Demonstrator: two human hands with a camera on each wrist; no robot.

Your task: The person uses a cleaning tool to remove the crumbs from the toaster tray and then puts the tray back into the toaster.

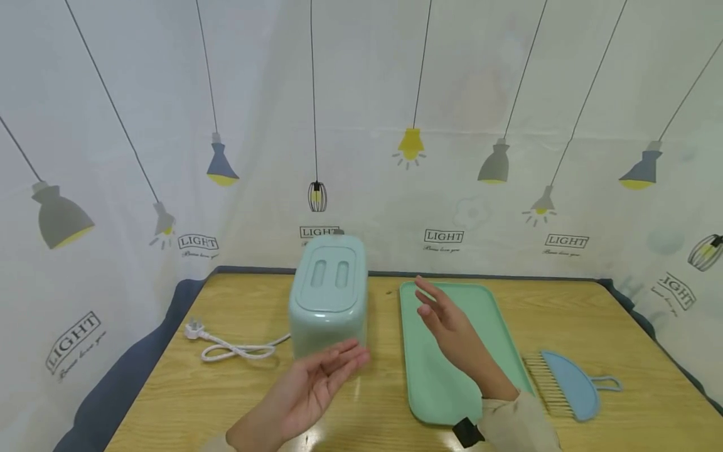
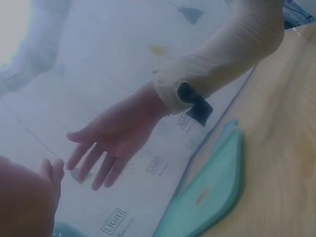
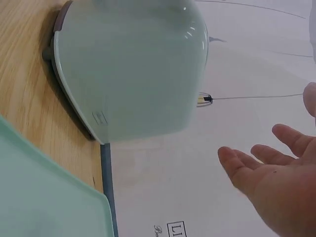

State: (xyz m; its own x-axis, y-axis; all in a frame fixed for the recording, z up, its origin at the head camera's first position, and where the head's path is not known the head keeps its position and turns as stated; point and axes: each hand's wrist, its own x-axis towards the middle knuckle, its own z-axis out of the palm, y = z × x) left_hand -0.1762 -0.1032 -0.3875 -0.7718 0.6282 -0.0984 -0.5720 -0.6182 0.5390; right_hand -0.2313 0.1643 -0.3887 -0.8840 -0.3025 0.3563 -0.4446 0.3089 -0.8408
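Observation:
A pale green toaster (image 1: 327,295) with a lid on top stands left of centre on the wooden table; its side fills much of the right wrist view. My left hand (image 1: 307,392) is held in front of it, palm turned up and fingers extended, holding nothing. Whether those fingertips touch the toaster's front, I cannot tell. Above a green tray (image 1: 418,376) hovers my right hand (image 1: 457,339), fingers spread and nothing in its grasp. In the left wrist view, the same right hand (image 2: 123,126) appears with the palm showing.
The toaster's white cord (image 1: 240,350) lies looped on the table to the left, ending in a plug (image 1: 194,329). Right of the tray is a blue brush (image 1: 570,383) with pale bristles. A lamp-printed curtain (image 1: 373,188) surrounds the table's back and sides.

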